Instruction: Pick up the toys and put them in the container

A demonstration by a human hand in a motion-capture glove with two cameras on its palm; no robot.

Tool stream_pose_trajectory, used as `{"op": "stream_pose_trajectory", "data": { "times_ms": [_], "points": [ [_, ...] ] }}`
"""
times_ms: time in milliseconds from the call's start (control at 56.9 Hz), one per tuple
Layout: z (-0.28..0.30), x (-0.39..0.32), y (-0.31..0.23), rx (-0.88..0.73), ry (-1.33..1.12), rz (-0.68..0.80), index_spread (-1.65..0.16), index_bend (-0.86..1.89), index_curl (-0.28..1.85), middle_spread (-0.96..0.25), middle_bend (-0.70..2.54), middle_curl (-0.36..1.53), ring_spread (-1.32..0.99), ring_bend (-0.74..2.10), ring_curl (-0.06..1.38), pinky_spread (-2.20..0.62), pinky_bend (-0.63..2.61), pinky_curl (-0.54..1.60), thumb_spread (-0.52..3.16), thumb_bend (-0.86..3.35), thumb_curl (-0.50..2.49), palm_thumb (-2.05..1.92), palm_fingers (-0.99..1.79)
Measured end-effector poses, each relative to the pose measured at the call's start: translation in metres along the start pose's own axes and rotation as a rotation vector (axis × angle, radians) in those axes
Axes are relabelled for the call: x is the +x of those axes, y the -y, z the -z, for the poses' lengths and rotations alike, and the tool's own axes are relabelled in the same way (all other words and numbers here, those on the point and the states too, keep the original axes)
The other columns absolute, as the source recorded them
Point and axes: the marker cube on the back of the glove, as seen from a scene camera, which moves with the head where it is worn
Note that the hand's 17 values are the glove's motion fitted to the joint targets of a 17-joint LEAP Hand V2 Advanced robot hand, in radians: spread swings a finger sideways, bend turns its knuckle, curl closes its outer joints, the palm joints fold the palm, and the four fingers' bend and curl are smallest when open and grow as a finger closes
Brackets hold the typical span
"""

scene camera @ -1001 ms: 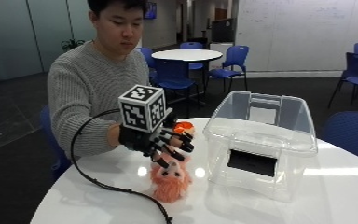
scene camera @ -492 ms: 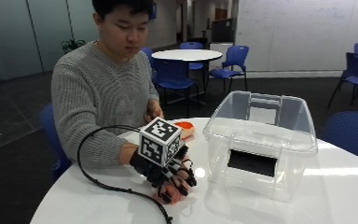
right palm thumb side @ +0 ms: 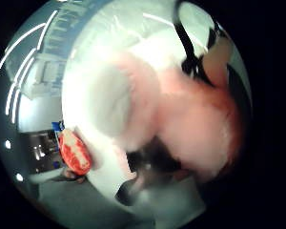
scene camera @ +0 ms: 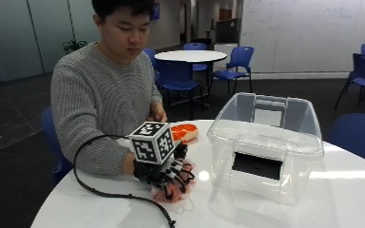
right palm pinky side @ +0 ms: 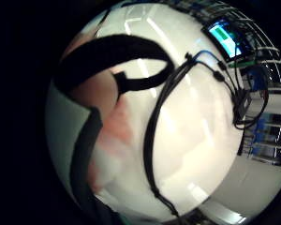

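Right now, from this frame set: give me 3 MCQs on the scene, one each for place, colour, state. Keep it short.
1. Where is the gloved right hand?
A. inside the container
B. down on the pink fluffy toy on the table
C. raised over the person's shoulder

2. What colour is the toy lying behind the hand, beside the clear container?
A. orange and white
B. green
C. blue

3. What state is the container in?
A. shut with a lid
B. tipped on its side
C. upright, open on top, no toy visible inside

Answers: 1 B, pink fluff shows under the fingers on the white table. 2 A, the outside view shows orange with white. 3 C, the rim is open and the see-through walls show no toy inside.
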Motion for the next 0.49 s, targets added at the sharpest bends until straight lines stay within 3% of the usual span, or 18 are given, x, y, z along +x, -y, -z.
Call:
{"op": "stream_pose_trajectory", "data": {
  "times_ms": [53, 158, 492],
  "points": [
    [0.000, 0.002, 0.002, 0.095, 0.016, 0.014, -0.39, 0.52, 0.50, -0.26, 0.51, 0.42, -0.35, 0.54, 0.28, -0.20, 0.72, 0.31, 1.25, -0.01, 0.28, 0.02, 0.93],
    [0.002, 0.003, 0.007, 0.192, 0.017, 0.034, -0.34, 0.55, 0.55, -0.28, 0.62, 0.50, -0.41, 0.74, 0.37, -0.28, 0.75, 0.35, 1.33, 0.01, 0.29, 0.06, 1.18],
    [0.029, 0.004, 0.016, 0.232, 0.098, -0.001, -0.26, 0.73, 0.71, -0.30, 0.81, 0.66, -0.42, 0.98, 0.51, -0.36, 0.90, 0.45, 1.44, 0.08, 0.36, 0.25, 1.14]
  ]
}}
